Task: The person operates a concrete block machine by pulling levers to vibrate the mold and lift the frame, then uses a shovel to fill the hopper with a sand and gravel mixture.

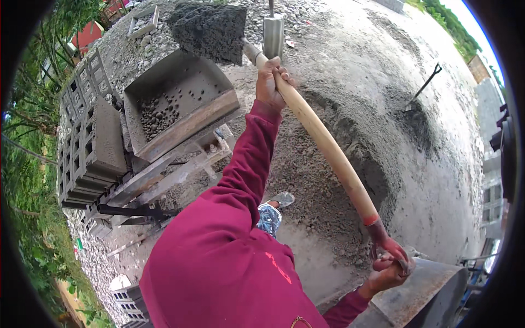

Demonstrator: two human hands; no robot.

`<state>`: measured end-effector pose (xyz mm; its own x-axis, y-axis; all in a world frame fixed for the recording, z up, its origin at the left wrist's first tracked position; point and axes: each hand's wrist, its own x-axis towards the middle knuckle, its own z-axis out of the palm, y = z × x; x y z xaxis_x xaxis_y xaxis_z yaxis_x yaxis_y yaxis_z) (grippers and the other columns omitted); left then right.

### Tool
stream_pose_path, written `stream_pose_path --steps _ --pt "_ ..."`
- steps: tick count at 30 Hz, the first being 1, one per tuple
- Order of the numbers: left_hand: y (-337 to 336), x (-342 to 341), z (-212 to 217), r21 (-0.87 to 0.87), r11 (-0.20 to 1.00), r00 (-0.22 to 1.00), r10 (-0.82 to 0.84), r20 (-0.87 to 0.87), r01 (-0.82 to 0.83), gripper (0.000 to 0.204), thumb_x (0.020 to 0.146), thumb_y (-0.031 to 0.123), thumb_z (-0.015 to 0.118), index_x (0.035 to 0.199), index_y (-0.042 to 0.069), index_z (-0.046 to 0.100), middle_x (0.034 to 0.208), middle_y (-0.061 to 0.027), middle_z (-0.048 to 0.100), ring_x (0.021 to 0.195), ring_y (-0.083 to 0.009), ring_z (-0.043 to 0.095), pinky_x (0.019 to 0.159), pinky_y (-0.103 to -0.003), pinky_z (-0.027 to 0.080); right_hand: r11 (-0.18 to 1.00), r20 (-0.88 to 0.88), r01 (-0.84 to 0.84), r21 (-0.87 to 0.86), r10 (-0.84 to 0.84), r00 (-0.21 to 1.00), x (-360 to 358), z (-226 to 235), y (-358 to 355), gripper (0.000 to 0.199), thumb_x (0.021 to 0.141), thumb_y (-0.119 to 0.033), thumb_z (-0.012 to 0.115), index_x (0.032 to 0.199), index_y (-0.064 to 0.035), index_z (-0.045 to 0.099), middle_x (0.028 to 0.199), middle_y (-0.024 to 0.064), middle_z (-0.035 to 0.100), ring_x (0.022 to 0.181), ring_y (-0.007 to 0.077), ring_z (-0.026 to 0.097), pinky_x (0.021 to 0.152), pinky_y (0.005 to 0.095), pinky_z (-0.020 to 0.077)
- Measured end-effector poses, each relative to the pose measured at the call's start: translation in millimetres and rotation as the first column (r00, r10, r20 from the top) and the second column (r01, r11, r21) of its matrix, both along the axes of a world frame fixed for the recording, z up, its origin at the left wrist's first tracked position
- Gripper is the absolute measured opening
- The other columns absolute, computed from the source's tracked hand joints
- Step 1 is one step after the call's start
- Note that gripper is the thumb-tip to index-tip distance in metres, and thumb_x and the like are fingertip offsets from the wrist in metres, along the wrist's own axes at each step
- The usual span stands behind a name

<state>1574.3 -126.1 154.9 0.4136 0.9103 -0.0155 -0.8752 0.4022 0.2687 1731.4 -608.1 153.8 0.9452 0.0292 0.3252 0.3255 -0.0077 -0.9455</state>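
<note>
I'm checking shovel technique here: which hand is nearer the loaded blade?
Left. The left hand grips the wooden shaft just below the blade; the right hand holds the handle's far end.

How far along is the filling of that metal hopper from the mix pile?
Done: the hopper holds only a thin scatter of gravelly mix on its floor, and finished blocks are stacked beside it. In hand: a loaded shovel is raised over the hopper, left hand high on the wooden handle, right hand at its end. Left: most of the hopper is unfilled and a large pile of mix remains.
</note>
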Motion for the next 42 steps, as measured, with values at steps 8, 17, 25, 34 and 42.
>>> stream_pose_path --steps 8,17,25,34,42 --pt "-124.7 -103.8 -80.6 0.053 0.996 0.944 0.086 -0.318 -0.073 0.031 0.094 0.042 0.063 0.093 0.016 0.047 0.069 0.0004 0.052 0.056 -0.0157 0.056 0.05 -0.035 0.051 0.932 0.437 -0.361 0.037 0.31 0.845 -132.6 -89.6 -139.0 0.022 0.081 -0.007 0.072 0.091 -0.0035 0.053 0.086 0.0103 0.061 0.075 0.0219 0.06 0.067 0.0367 0.0514" --pt "-435.3 1.7 -257.6 -0.335 0.884 0.544 -0.466 -0.698 0.326 0.021 0.082 0.013 0.068 0.093 0.006 0.052 0.069 -0.0068 0.055 0.05 -0.0188 0.056 0.045 -0.037 0.053 0.963 -0.761 0.169 -0.211 -0.271 0.59 -309.5 -171.8 -441.4 0.01 0.086 -0.017 0.064 0.086 -0.0072 0.061 0.063 0.0029 0.054 0.05 0.0164 0.055 0.046 0.0314 0.0457" --pt "-591.9 -32.9 -434.3 -0.717 0.631 0.081 -0.765 -0.639 0.297 0.021 0.083 0.012 0.069 0.095 0.0 0.057 0.075 -0.0108 0.062 0.056 -0.0237 0.062 0.051 -0.042 0.056 0.854 -0.988 0.508 0.113 0.04 0.152 -371.8 -148.4 -480.9 0.016 0.09 -0.023 0.063 0.08 -0.0108 0.058 0.057 0.0018 0.051 0.049 0.018 0.055 0.048 0.0366 0.0468" --pt "-515.2 74.6 -386.4 -0.833 0.426 0.236 -0.902 -0.362 0.353 0.018 0.082 0.007 0.063 0.096 0.001 0.054 0.072 -0.0086 0.057 0.056 -0.0202 0.058 0.047 -0.039 0.053 0.721 -0.804 0.411 0.558 0.346 0.484 -136.6 -140.3 -170.5 0.025 0.096 -0.028 0.062 0.079 -0.0137 0.051 0.066 -0.0021 0.05 0.052 0.0139 0.051 0.053 0.0361 0.045" --pt "-361.1 157.9 -486.3 -0.684 0.524 0.343 -0.851 -0.397 0.507 0.012 0.082 0.008 0.06 0.089 0.006 0.051 0.069 -0.0061 0.055 0.052 -0.0202 0.055 0.046 -0.039 0.051 0.735 -0.739 0.262 0.625 0.45 0.501 -51.9 -243.4 -45.3 0.017 0.083 -0.011 0.065 0.076 -0.0073 0.05 0.059 0.0041 0.049 0.048 0.0158 0.049 0.051 0.0357 0.0452"
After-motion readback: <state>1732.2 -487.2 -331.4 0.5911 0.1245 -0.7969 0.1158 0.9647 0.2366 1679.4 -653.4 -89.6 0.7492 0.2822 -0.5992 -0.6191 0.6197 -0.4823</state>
